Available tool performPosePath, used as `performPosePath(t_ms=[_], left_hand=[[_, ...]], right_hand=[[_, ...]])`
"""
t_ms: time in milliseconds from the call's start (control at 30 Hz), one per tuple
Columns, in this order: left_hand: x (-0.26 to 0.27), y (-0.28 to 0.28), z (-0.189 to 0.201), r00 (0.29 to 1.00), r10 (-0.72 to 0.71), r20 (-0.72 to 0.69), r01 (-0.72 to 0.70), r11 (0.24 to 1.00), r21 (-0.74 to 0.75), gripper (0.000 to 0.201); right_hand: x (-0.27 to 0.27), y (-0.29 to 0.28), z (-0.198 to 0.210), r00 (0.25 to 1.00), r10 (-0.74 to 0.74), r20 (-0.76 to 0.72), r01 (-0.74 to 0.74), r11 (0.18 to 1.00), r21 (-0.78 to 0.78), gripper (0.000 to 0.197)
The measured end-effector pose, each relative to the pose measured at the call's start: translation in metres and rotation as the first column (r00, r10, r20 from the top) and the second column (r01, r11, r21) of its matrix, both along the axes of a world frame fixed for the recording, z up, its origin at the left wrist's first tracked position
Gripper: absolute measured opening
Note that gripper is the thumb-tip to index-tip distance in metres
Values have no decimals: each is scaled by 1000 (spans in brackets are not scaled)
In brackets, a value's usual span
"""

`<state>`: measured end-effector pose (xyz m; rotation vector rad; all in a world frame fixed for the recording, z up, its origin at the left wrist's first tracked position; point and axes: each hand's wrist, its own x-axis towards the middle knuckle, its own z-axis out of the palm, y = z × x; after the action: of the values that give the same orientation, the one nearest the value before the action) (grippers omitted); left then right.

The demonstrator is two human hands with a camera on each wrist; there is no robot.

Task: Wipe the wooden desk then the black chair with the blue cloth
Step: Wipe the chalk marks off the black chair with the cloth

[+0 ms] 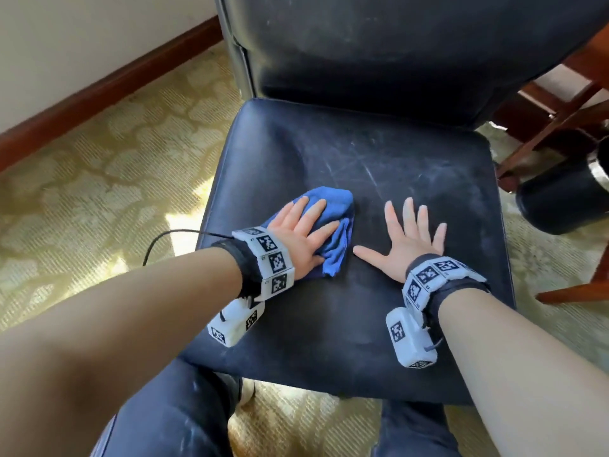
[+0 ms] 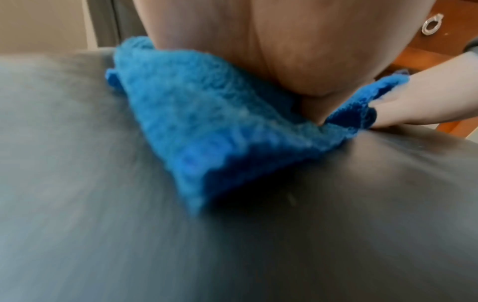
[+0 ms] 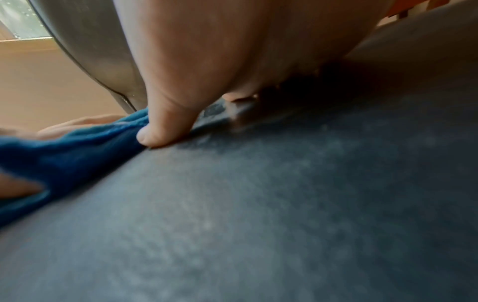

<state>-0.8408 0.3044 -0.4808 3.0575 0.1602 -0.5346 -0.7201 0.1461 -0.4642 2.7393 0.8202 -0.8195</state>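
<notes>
Both forearms reach over the black chair (image 1: 379, 166). Left hand (image 1: 301, 234) lies flat, fingers straight, pressing the blue cloth (image 1: 333, 212) onto the seat; right hand (image 1: 408, 240) rests flat, fingers spread, just beside it.

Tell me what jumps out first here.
The blue cloth, bunched on the black chair seat's left half, with the left hand pressed flat on it. Beside it the right hand lies spread on bare seat, thumb toward the cloth. Pale scuffs streak the seat behind them.
</notes>
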Motion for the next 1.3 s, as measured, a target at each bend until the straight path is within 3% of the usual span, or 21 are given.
performPosePath(t_ms=[167, 333, 467, 633, 767, 933, 1100, 1233, 1300], left_hand=[[50, 17, -5, 993, 111, 48, -112, 994, 18, 62], [111, 49, -5, 919, 389, 55, -388, 921, -38, 59], [119, 50, -14, 901, 423, 98, -419, 906, -54, 57], [94, 25, -1, 986, 158, 52, -158, 987, 3, 59], [53, -17, 6, 996, -70, -49, 70, 997, 6, 61], [53, -21, 6, 993, -96, -71, 100, 994, 45, 60], [106, -6, 0, 995, 88, 36, -89, 996, 20, 58], [149, 15, -3, 950, 301, 83, -297, 953, -59, 57], [158, 15, -7, 934, 334, 128, -331, 943, -44, 56]], right_hand=[[0, -2, -5, 1000, -1, -13, 2, 1000, 27, 102], [0, -2, -8, 999, -5, -34, 5, 1000, 11, 100], [0, -3, -12, 1000, -18, -24, 19, 1000, 15, 100], [0, -6, -10, 999, -21, -40, 23, 998, 52, 101], [6, -18, -6, 999, -16, -44, 21, 993, 115, 105], [1, -34, -9, 998, -63, 19, 62, 996, 62, 110], [4, -33, -10, 999, -33, 4, 33, 998, 45, 109], [4, -34, -14, 1000, -16, -1, 16, 999, 43, 109], [6, -35, -18, 1000, -19, 5, 19, 998, 54, 109]])
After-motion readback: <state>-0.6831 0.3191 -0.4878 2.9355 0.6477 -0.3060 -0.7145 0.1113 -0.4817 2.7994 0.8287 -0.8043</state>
